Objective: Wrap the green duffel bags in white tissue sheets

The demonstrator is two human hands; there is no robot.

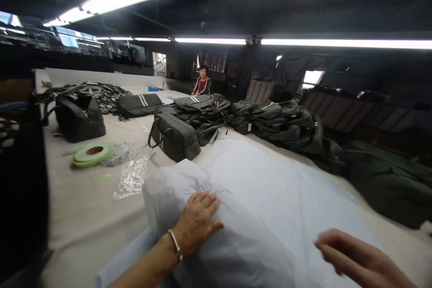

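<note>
My left hand [199, 220], with a bracelet at the wrist, presses down on a bulging pale blue-white sheet [246, 229]; its fingers are stretched out. Creases gather in the sheet by the fingertips, and what makes the bulge underneath is hidden. Farther right, my right hand [351, 252] hovers over the flat part of the sheet, slightly blurred. Its fingers are loosely curled, with nothing visible in them. Just beyond the sheet stands a dark grey-green bag [173, 137] with white stripes.
More dark bags [283, 121] lie piled along the table's far side. On the left are another bag [79, 117], a heap of straps [89, 92], a green-edged tape roll [93, 153] and a clear plastic bag [131, 177]. A person [202, 83] is beyond the table.
</note>
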